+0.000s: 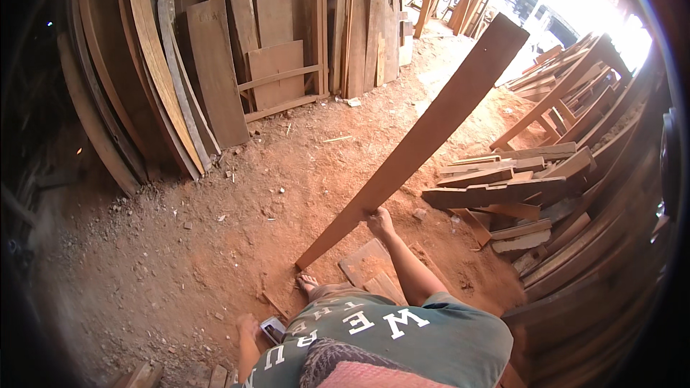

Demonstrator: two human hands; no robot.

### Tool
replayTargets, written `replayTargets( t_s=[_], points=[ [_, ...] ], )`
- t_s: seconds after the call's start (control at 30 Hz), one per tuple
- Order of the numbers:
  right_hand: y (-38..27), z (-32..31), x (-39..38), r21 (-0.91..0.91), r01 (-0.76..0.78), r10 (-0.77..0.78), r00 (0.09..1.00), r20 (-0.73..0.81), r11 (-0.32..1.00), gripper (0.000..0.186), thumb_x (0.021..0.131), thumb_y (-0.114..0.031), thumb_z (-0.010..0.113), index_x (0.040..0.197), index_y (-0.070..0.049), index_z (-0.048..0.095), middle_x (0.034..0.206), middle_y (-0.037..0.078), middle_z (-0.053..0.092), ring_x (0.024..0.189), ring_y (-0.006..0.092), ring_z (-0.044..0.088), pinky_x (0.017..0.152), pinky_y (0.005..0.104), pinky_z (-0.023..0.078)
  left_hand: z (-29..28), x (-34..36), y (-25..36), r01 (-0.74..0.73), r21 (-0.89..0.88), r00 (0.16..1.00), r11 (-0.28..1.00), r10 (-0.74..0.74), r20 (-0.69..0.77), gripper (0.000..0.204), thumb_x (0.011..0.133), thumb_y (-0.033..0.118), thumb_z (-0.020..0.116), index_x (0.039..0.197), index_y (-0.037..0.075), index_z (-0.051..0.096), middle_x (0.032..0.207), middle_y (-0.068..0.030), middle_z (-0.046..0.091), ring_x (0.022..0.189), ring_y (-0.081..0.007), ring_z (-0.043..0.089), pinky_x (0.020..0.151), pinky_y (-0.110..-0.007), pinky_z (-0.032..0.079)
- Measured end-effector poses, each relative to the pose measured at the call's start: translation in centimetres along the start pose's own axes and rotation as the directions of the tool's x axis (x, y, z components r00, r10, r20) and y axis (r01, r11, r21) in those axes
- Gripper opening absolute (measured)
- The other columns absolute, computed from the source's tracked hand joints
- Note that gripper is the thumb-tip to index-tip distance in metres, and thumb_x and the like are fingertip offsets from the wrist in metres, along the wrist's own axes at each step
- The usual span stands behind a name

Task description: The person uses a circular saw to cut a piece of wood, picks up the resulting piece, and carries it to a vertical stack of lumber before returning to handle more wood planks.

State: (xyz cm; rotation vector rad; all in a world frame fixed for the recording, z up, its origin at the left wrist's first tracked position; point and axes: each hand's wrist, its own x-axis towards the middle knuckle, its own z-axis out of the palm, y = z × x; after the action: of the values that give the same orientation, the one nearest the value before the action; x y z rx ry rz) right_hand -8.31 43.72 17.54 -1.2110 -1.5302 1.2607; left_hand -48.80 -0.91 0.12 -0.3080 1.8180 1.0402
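Note:
A long brown wooden plank [438, 126] slants up from beside my bare foot [307, 282] toward the far right. My right hand [381, 223] is closed round its edge in the lower part, with the arm stretched forward. The lower end of the plank is close to the ground by my toes; whether it touches cannot be made out. Down at my left side hangs my left hand [246, 327], its fingers too small and unclear to read. Beside that hand, against my green shirt [338, 338], is a small pale rectangular thing with a dark face [273, 330], like a phone.
Tall boards [215, 68] lean against the wall at the left and back. Offcuts [496, 179] lie heaped on the right, with more planks [575, 266] stacked behind them. Flat wood pieces [368, 262] rest on the dusty reddish ground [273, 194] just ahead of me.

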Motion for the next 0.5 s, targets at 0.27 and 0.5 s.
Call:
replayTargets(
  t_s=[0.27,0.5],
  points=[
    [-2.7,4.5,5.4,-0.073,-0.046,0.045,0.999,-0.028,0.996,0.021,0.092,-0.002,0.06,0.109,-0.001,0.072,0.096,0.008,0.076,0.09,0.0172,0.071,0.081,0.0311,0.054,6.0,2.7,12.7,-0.304,0.207,0.942,0.93,0.26,0.214,0.016,0.091,0.023,0.06,0.097,0.009,0.065,0.092,-0.0055,0.064,0.088,-0.0185,0.064,0.071,-0.037,0.05],
    [-4.2,10.8,13.0,-0.163,-0.098,0.106,0.994,0.04,0.982,0.024,0.094,-0.003,0.057,0.114,-0.001,0.069,0.103,0.008,0.076,0.091,0.0169,0.071,0.082,0.0328,0.055,3.8,7.3,11.4,-0.263,0.539,0.924,0.8,0.049,0.378,0.014,0.091,0.022,0.058,0.095,0.01,0.066,0.095,-0.0062,0.066,0.089,-0.0181,0.064,0.071,-0.038,0.049]
  ],
)
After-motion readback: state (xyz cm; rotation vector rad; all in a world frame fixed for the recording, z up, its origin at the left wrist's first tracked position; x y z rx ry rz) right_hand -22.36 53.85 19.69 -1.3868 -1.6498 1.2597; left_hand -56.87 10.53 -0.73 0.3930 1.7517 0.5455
